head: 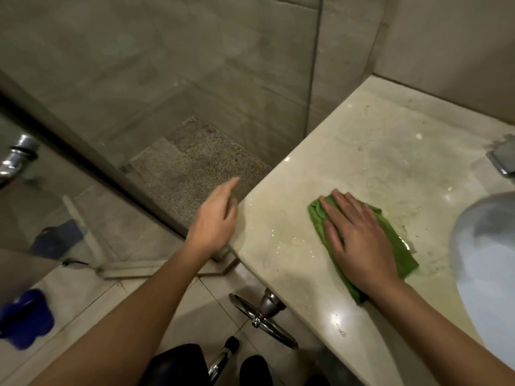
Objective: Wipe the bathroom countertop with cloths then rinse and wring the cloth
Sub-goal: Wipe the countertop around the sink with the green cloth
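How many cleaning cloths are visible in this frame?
1. A folded green cloth lies flat on the beige stone countertop under the right hand, left of the white basin. A blurred blue object at lower left is too unclear to count.

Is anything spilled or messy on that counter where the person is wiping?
Yes, a little. The countertop has small wet patches glinting near its left edge, beside the green cloth under the right hand, and dull smudges further back. Nothing looks broken or knocked over.
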Available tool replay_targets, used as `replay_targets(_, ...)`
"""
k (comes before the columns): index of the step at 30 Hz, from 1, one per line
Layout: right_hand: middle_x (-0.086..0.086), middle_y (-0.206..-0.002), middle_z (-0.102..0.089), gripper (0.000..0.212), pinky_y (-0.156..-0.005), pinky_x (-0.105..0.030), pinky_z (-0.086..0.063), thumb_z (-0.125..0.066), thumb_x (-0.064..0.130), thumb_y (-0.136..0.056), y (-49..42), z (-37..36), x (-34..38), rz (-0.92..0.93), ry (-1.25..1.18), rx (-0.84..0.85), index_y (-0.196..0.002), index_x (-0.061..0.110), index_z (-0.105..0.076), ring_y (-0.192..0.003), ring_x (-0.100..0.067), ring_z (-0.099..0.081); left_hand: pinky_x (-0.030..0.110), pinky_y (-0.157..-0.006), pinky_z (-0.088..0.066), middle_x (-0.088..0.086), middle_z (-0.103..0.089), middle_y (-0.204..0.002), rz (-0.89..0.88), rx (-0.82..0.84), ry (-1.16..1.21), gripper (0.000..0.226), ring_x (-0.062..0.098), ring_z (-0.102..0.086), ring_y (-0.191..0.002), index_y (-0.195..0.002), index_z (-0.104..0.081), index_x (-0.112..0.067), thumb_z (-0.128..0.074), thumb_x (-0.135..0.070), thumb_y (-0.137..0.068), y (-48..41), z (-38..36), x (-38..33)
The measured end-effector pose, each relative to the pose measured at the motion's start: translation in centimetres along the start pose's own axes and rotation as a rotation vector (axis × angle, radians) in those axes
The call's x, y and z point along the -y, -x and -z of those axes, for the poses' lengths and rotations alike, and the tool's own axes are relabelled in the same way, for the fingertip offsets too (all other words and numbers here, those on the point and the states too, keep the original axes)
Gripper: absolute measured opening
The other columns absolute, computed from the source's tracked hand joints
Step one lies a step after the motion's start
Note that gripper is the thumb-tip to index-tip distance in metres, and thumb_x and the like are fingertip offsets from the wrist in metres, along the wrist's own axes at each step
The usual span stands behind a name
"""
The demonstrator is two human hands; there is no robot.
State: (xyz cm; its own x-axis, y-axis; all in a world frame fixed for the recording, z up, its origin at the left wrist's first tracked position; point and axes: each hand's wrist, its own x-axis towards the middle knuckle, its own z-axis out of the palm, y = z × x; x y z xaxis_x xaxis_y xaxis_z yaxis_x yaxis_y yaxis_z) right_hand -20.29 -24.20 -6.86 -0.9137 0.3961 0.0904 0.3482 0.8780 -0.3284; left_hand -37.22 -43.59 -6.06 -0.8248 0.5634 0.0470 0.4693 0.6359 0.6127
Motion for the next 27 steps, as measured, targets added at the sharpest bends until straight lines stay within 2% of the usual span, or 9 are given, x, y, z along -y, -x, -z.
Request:
replay_targets(4, -0.008, -0.15, -0.033, 0.05, -0.114, -0.039, -0.013, -0.022, 0.035, -0.098, -3.1, -1.4, 4.0, -0.078, -0.039, -0.048, -0.142, 0.019, -0.039, -0.139, -0.026, -0.027, 0.032, -0.107, -0.035, 0.003, -0.049, -0.137, 0.072, -0.099, 0.1, 0.034, 0.015, -0.043, -0.128, -0.128, -0.054, -0.013, -0.04, -0.006, -0.097, 0.0, 0.9, 1.9)
replay_targets(8, -0.001, -0.156, -0.018, 0.046, -0.117, -0.035, -0.002, -0.022, 0.035, -0.102, -5.1, -3.1, 9.4, -0.003, -0.058, 0.039, -0.147, 0.025, -0.025, -0.144, -0.019, -0.011, 0.024, -0.103, -0.034, 0.001, -0.052, -0.136, 0.05, -0.079, 0.113, 0.033, 0.012, -0.046, -0.125, -0.124, -0.056, -0.013, -0.04, -0.007, -0.096, 0.3, 0.3, 2.4)
replay_targets(12, 0.0, -0.155, -0.02, 0.045, -0.114, -0.034, 0.002, -0.029, 0.036, -0.101, -4.0, -3.9, 12.2, 0.184, -0.025, 0.086, -0.145, 0.027, -0.029, -0.143, -0.018, -0.014, 0.034, -0.105, -0.038, 0.005, -0.054, -0.132, 0.05, -0.106, 0.151, 0.035, 0.016, -0.05, -0.122, -0.122, -0.057, -0.012, -0.037, -0.012, -0.093, -0.1, 0.6, 2.6)
replay_targets(14, 0.005, -0.154, -0.021, 0.044, -0.112, -0.032, 0.003, -0.028, 0.038, -0.101, -2.9, -3.5, 10.8, 0.196, -0.033, 0.117, -0.145, 0.031, -0.029, -0.143, -0.015, -0.016, 0.035, -0.105, -0.038, 0.003, -0.053, -0.133, 0.05, -0.084, 0.147, 0.032, 0.014, -0.048, -0.124, -0.122, -0.057, -0.013, -0.038, -0.008, -0.096, -0.3, 0.9, 2.7)
replay_targets(18, 0.001, -0.148, -0.035, 0.042, -0.113, -0.042, -0.017, -0.029, 0.036, -0.1, 0.8, -1.0, 4.1, -0.027, -0.052, 0.016, -0.14, 0.029, -0.038, -0.136, -0.021, -0.033, 0.027, -0.103, -0.035, 0.001, -0.051, -0.137, 0.006, -0.037, 0.124, 0.033, 0.013, -0.045, -0.127, -0.123, -0.056, -0.015, -0.039, -0.006, -0.096, -0.2, 0.7, 1.5)
replay_targets(21, -0.007, -0.144, -0.041, 0.044, -0.11, -0.043, -0.026, -0.033, 0.03, -0.096, 3.5, 1.0, -0.6, -0.189, -0.074, -0.101, -0.137, 0.019, -0.045, -0.132, -0.027, -0.04, 0.029, -0.104, -0.035, 0.001, -0.049, -0.138, -0.05, 0.002, 0.102, 0.033, 0.014, -0.044, -0.128, -0.125, -0.054, -0.014, -0.04, -0.007, -0.096, -0.3, 0.0, 0.5)
replay_targets(25, -0.012, -0.136, -0.05, 0.035, -0.106, -0.036, -0.032, -0.045, 0.013, -0.095, 4.0, 1.6, -1.6, -0.329, -0.148, -0.274, -0.129, 0.009, -0.056, -0.126, -0.029, -0.047, 0.031, -0.104, -0.035, 0.001, -0.049, -0.138, -0.089, 0.015, 0.104, 0.033, 0.014, -0.044, -0.127, -0.126, -0.054, -0.013, -0.04, -0.007, -0.096, -0.5, -0.6, -0.2)
replay_targets(27, -0.015, -0.133, -0.053, 0.032, -0.106, -0.038, -0.033, -0.05, 0.004, -0.094, 2.9, 1.1, -0.7, -0.338, -0.179, -0.323, -0.125, 0.005, -0.058, -0.123, -0.031, -0.05, 0.032, -0.105, -0.035, 0.001, -0.049, -0.138, -0.092, 0.014, 0.125, 0.033, 0.014, -0.044, -0.127, -0.125, -0.054, -0.013, -0.04, -0.007, -0.096, -0.6, -0.6, -0.2)
